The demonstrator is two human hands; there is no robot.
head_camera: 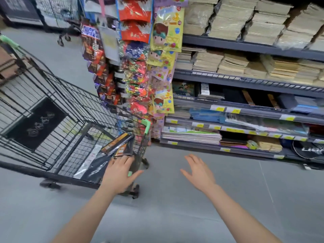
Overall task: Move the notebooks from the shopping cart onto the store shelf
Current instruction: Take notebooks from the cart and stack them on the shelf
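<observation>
A black wire shopping cart [57, 106] stands at the left. In its near end lie dark notebooks [119, 146] with orange bands, wrapped in clear plastic. My left hand [121, 174] reaches over the cart's near rim, fingers spread and touching the lower edge of the notebooks, not closed around them. My right hand [198, 171] hovers open over the grey floor, palm down, holding nothing. The store shelf [245, 109] with dark shelves and yellow price tags fills the right side, with similar dark notebooks [259, 100] on a middle level.
A hanging rack of bright snack and toy packets [136, 67] stands between cart and shelf. Stacks of beige paper pads [245, 21] fill the upper shelves. A dark mat [36, 123] lies in the cart. Another cart's wheels [63, 39] show far back on the grey floor.
</observation>
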